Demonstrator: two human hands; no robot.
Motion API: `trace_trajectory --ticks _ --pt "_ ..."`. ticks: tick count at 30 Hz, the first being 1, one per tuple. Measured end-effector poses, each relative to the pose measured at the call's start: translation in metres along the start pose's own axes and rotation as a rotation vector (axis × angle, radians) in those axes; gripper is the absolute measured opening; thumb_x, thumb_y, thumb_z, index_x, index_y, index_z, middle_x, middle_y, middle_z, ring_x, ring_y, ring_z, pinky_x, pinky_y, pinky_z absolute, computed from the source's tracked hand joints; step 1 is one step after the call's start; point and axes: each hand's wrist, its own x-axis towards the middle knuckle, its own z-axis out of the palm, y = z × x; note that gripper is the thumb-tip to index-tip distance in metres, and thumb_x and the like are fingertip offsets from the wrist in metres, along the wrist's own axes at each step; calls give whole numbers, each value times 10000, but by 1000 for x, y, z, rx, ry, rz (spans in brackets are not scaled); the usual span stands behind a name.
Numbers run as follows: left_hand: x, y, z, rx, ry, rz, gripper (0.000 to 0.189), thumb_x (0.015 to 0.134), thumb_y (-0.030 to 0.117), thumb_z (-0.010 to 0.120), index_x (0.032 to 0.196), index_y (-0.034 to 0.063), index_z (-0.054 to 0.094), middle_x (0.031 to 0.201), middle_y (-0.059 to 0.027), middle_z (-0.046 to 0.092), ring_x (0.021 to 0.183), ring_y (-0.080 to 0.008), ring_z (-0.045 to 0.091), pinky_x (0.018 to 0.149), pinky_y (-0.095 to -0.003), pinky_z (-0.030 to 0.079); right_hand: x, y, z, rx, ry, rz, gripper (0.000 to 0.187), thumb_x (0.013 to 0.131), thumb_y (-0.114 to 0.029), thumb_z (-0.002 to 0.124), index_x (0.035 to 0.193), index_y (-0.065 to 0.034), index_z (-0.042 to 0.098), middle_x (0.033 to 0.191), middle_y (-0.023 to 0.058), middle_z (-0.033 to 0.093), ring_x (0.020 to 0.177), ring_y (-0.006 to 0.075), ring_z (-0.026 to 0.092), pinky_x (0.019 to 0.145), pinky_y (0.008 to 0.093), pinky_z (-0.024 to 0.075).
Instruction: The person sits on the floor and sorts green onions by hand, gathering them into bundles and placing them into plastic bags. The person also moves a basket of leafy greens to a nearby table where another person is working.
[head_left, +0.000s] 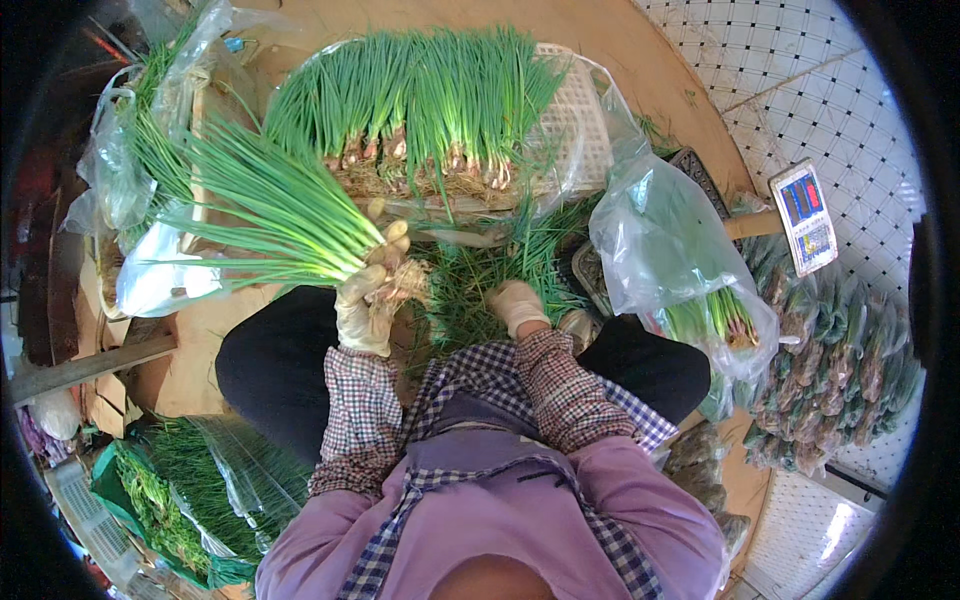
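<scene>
My left hand (365, 311), in a pale glove, grips a bunch of green onions (300, 217) by the root end; the leaves fan out to the upper left. My right hand (517, 304), gloved too, rests on a heap of loose green leaves (472, 281) between my knees, its fingertips partly hidden, so I cannot tell whether it holds any. Beyond both hands, a row of green onions (427, 97) lies on a white plastic basket (577, 112), with the reddish bulbs and roots towards me.
At the right are a clear plastic bag (652, 232) with green onions, a printed sign (802, 217) and many bagged bunches (832, 375). Plastic-covered greens (172, 150) stand at the left. A green bag of leafy greens (154, 502) lies at the lower left, near a wooden bar (97, 367).
</scene>
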Motion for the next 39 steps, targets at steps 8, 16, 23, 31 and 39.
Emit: trace_trajectory --ticks 8,16,23,31,39 --pt "16 -19 -11 56 67 -23 769 562 -9 606 1270 -74 315 1124 -242 525 887 -271 598 752 -301 514 119 39 5 335 571 73 455 775 -300 618 1079 22 519 946 203 608 862 328 585 740 387 450" --pt "18 -27 5 110 58 -188 691 566 43 602 1229 -10 416 1202 -180 496 1116 -275 479 881 -432 444 26 41 -98 1526 148 -274 189 826 -153 595 868 28 562 558 17 482 442 120 426 408 244 338" --pt "-8 -41 12 216 28 -346 661 549 8 553 1198 -45 439 1134 -175 544 962 -289 567 849 -378 464 -50 -32 -118 1433 154 -489 153 838 -153 581 826 0 577 549 33 520 440 135 456 406 249 351" --pt "-25 -69 -40 71 148 -352 140 721 162 614 697 24 618 625 -80 586 516 -155 531 480 -268 426 -63 -21 -51 778 356 -488 207 824 -181 533 863 5 613 783 110 631 633 214 592 579 330 473" --pt "-9 -86 -79 -102 132 -387 562 483 2 534 1036 -89 501 943 -188 557 877 -304 523 891 -415 405 -72 1 -69 432 -227 -285 631 745 -421 626 1205 -23 457 1124 195 539 1022 292 535 863 363 424"
